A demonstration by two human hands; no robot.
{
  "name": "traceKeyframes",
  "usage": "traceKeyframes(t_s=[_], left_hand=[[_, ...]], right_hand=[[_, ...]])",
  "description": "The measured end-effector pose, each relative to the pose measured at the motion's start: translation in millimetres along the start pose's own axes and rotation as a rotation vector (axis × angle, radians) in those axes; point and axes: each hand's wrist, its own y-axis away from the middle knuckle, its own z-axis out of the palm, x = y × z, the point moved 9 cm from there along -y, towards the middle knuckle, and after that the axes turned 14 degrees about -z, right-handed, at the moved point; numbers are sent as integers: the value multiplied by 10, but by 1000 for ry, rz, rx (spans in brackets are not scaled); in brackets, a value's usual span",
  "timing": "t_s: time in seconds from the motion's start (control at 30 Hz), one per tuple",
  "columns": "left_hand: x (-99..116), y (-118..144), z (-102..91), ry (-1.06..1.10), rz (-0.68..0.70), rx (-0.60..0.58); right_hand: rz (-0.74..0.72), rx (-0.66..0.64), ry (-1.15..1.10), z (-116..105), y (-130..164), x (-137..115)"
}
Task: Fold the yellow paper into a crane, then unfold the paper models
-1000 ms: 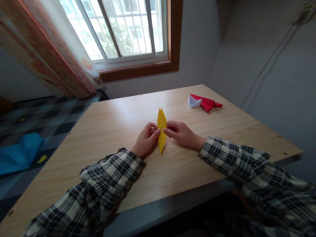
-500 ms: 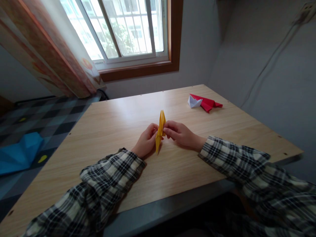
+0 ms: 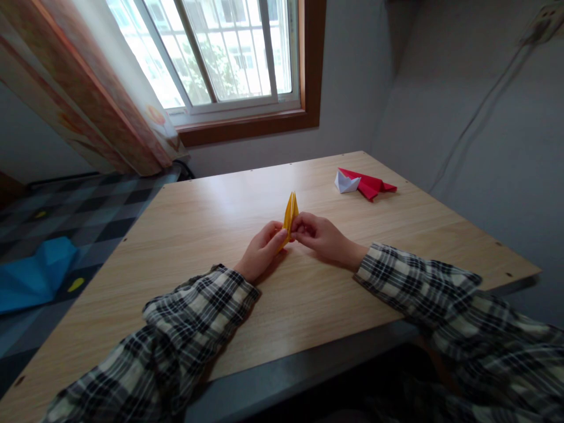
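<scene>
A folded yellow paper (image 3: 291,212) stands upright between my hands just above the middle of the table, its narrow points facing up. My left hand (image 3: 263,247) grips its lower left side, with the thumb laid over the base. On the right side, the fingers of my right hand (image 3: 318,236) pinch the paper's edge. The lower part of the yellow paper is mostly hidden by my fingers.
A small white paper boat (image 3: 347,181) sits against a red folded paper plane (image 3: 372,185) toward the table's back right. The wooden table (image 3: 176,282) lies below a window. Blue folded paper (image 3: 37,270) rests on the checked surface at left.
The yellow paper has turned in my fingers: its long lower point, which hung down toward me, no longer shows. My left thumb now covers its base. The other papers have stayed put.
</scene>
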Motion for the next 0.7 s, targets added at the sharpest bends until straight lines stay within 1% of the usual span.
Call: traceKeyframes(t_s=[0.2,0.37,0.43,0.57,0.7], left_hand=[[10,-8,13,-6,-6,-12],[26,-17,5,-106,15,-3],[17,-13,-8,-64,4,9],[-45,-3,-26,79,-69,31],[-72,-5,-24,134,-86,31]], right_hand=[[-16,11,44,-24,-6,-8],[-19,15,83,-42,-9,-36],[-31,15,98,-41,-12,-65],[-53,21,134,-46,-12,-102],[-56,77,177,-109,3,-70]])
